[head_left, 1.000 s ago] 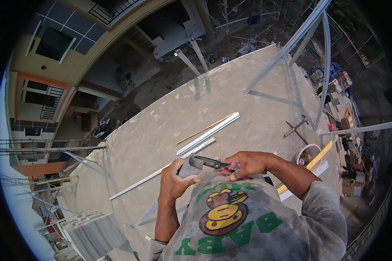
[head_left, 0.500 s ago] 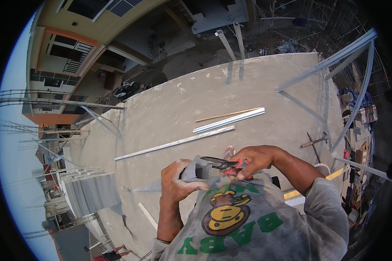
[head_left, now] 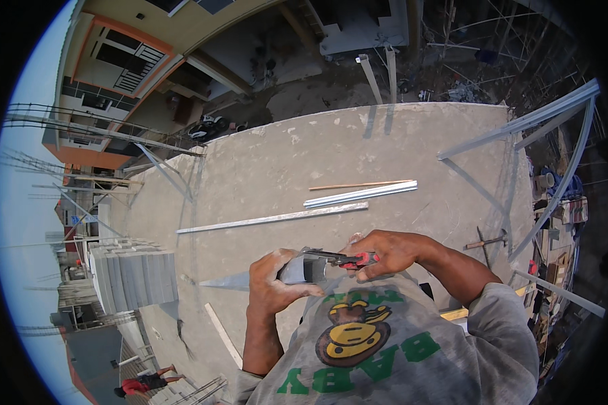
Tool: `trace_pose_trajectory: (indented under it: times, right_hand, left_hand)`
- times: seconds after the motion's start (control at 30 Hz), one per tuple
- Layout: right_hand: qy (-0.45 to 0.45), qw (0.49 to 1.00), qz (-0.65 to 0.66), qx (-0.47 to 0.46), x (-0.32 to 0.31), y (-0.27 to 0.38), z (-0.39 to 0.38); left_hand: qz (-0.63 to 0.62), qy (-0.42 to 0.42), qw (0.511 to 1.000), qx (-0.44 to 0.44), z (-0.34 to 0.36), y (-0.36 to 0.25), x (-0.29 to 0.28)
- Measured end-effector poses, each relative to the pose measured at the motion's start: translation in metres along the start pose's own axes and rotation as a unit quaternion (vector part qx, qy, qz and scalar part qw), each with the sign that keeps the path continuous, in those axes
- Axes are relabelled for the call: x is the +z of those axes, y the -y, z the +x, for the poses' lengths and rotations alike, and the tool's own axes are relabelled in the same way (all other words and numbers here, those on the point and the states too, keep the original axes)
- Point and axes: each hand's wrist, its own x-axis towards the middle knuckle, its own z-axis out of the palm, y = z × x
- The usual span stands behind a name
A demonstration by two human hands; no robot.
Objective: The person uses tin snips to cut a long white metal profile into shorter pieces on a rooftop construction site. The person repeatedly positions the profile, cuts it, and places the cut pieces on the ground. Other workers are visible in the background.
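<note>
My left hand (head_left: 267,277) grips a grey sheet-metal channel (head_left: 293,272), fingers and thumb wrapped round its sides near the end. Its hollow end faces right, and its long body runs away to the left behind the hand. In my right hand (head_left: 393,248) is a pair of tin snips (head_left: 363,260) with red and black handles, the fingers closed round them. The dark blades lie along the top edge of the channel's end. Whether they bite into the metal I cannot make out.
On the concrete slab (head_left: 263,179) lie pale metal profiles (head_left: 361,194), a long whitish strip (head_left: 270,219) and a thin wooden stick (head_left: 358,184). A hammer (head_left: 485,241) rests at right. Stacked grey blocks (head_left: 135,273) stand at left. A person in red (head_left: 138,386) is at lower left.
The snips' blades have moved to the channel's top edge, and the handles look closer together. The view has shifted; the person at lower left shows more fully.
</note>
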Motion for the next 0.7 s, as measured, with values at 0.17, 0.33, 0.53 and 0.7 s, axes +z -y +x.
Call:
trace_pose_trajectory:
  times: [0.17, 0.33, 0.53, 0.7]
  right_hand:
    - [0.061, 0.996, 0.048, 0.043, -0.005, -0.011, 0.004]
    - [0.128, 0.981, 0.142, -0.010, -0.008, -0.022, 0.003]
    - [0.267, 0.913, 0.306, 0.031, -0.010, -0.029, 0.022]
    - [0.327, 0.882, 0.337, 0.048, -0.016, -0.024, 0.043]
  left_hand:
    - [0.003, 0.006, 1.000, 0.014, -0.003, -0.003, -0.001]
    - [0.029, 0.019, 0.999, 0.027, -0.011, -0.007, 0.001]
    - [0.014, 0.004, 0.999, 0.053, -0.016, -0.007, -0.002]
    - [0.031, 0.009, 0.999, 0.029, -0.017, -0.009, -0.014]
